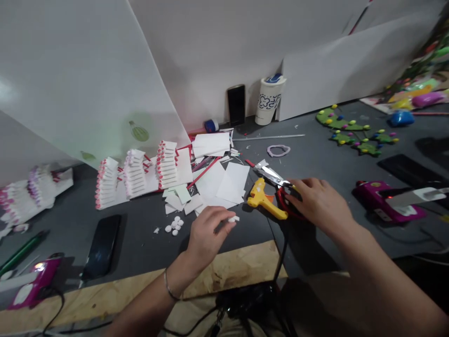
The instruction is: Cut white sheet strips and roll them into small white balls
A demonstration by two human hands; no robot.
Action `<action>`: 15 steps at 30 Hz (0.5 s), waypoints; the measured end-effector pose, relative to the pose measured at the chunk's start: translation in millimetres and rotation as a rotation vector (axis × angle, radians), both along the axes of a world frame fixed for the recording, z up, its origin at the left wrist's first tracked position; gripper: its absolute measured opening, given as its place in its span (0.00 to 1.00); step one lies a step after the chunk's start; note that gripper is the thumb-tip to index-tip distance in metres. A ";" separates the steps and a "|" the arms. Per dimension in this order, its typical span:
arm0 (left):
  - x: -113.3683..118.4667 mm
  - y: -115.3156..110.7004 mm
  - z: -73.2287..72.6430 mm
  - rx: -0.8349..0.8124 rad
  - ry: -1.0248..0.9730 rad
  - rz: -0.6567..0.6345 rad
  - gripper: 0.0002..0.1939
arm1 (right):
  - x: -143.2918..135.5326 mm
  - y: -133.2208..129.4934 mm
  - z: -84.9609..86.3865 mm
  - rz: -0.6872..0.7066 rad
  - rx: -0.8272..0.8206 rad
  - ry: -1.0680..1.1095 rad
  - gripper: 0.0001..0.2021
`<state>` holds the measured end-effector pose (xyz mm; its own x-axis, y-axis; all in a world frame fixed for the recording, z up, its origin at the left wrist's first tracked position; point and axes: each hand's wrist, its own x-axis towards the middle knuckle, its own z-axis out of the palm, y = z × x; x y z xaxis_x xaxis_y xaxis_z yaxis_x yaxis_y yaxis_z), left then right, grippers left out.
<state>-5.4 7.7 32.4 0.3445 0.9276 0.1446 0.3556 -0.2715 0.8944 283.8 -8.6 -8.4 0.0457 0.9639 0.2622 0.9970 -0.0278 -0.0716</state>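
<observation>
My left hand [206, 231] is closed in a pinch, with a small white piece [233, 218] between thumb and fingertips. What the piece is made of cannot be made out. My right hand [317, 201] is at the red handles of a pair of scissors [273, 175], thumb and fingers closing round them; the handles are partly hidden. The scissors' blades point away to the left. Just left of the right hand lies a yellow hot glue gun [265, 200]. Several small white discs [175, 225] rest on the dark table left of my left hand, near white paper pieces [180, 194].
White cards with rows of red-tipped sticks [166, 166] lie at the left. A dark phone [103, 245] is at the front left. A phone [236, 104] and a white cup [269, 100] stand against the back wall. Purple devices [389, 201] with cords sit at both sides.
</observation>
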 end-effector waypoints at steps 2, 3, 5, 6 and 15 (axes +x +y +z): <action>3.1 1.7 4.5 0.031 0.004 -0.017 0.08 | -16.1 -5.2 19.2 0.039 0.101 0.049 0.13; 5.4 2.8 6.9 0.041 0.008 -0.026 0.09 | -25.8 -7.7 28.0 0.112 0.145 0.136 0.12; 12.0 5.2 11.7 0.053 0.018 -0.040 0.10 | -45.2 -11.8 40.4 0.328 0.194 0.372 0.09; 16.0 6.4 14.1 0.054 0.019 -0.043 0.10 | -53.7 -12.9 43.6 0.417 0.191 0.478 0.08; 39.3 17.4 28.0 -0.083 -0.045 -0.096 0.07 | -67.7 -5.5 38.7 0.499 0.181 0.819 0.05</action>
<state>33.9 25.1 60.4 0.4267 0.9003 0.0862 0.2904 -0.2266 0.9297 216.1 -14.1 30.3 -0.1228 0.8701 0.4773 0.5313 0.4638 -0.7089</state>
